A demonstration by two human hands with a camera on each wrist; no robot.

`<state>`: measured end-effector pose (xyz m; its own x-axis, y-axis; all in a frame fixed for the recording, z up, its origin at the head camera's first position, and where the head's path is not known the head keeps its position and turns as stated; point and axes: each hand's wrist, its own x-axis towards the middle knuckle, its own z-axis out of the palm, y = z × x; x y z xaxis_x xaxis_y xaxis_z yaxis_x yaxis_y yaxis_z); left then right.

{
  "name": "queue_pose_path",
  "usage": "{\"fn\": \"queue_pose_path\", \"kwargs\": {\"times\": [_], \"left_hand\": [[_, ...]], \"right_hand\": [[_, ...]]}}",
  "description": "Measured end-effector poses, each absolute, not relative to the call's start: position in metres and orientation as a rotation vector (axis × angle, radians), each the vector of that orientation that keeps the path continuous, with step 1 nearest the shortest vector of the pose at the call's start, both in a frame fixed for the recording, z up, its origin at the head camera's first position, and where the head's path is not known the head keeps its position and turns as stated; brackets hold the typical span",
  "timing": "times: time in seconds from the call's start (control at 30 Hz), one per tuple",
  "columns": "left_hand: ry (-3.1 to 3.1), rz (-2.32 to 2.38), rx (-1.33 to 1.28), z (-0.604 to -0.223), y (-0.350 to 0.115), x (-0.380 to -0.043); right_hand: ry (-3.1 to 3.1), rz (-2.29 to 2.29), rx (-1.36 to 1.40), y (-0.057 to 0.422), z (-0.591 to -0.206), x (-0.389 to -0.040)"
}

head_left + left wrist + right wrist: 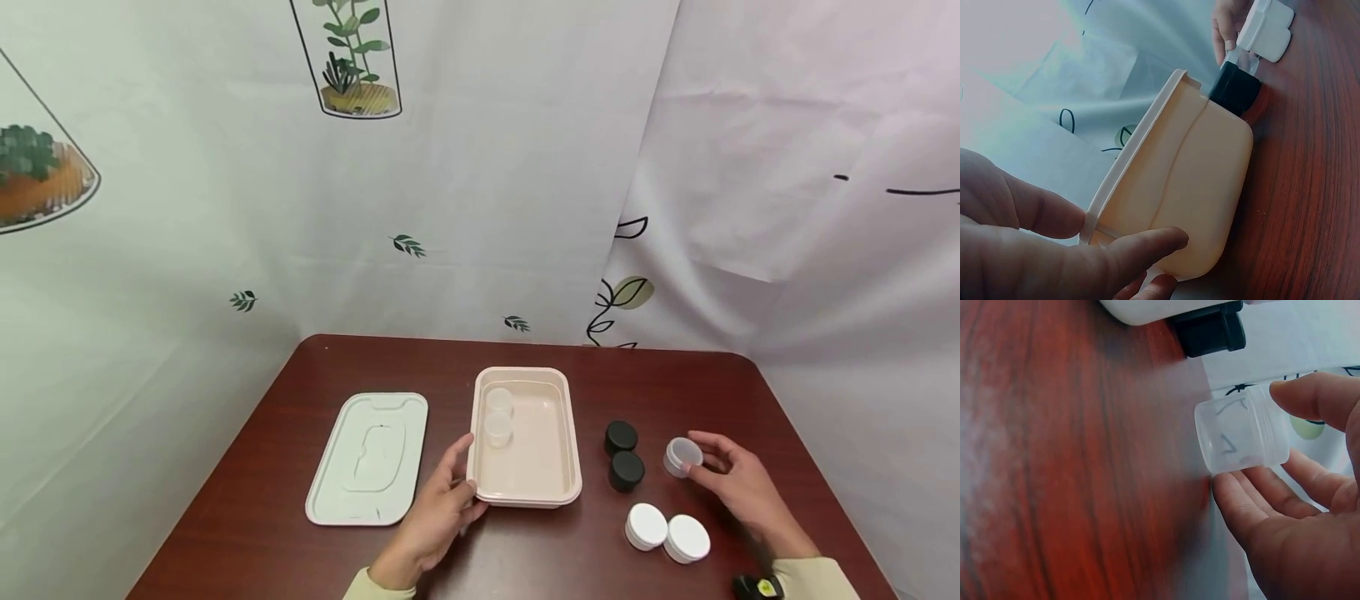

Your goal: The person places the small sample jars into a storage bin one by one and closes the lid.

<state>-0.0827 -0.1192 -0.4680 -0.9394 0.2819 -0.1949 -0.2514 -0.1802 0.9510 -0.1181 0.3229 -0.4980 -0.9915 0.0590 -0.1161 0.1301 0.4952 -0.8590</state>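
A pale pink plastic bin (536, 454) stands mid-table, with two translucent jars (498, 430) inside along its left side. My left hand (437, 518) grips its near left corner; in the left wrist view one digit lies at the rim and another along the outer wall (1191, 169). Off to the right, my right hand (742, 487) holds another translucent jar (683, 457) between thumb and fingers. In the right wrist view that clear jar (1241, 431) appears tipped sideways, the thumb at its lid end and the fingers on the opposite side.
Two black jars (626, 470) stand between the bin and my right hand. Nearer the front are two white jars (687, 538), side by side. A white lid (367, 458) lies flat on the dark red table (247, 492), left of the bin. Patterned cloth (480, 183) hangs behind.
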Motion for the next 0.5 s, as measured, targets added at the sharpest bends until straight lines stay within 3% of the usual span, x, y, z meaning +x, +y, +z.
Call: {"fn": "queue_pose_path", "kwargs": {"times": [0.5], "left_hand": [[1.774, 2.158, 0.025, -0.468, -0.118, -0.084]], "right_hand": [[2.772, -1.505, 0.068, 0.322, -0.463, -0.135]]}}
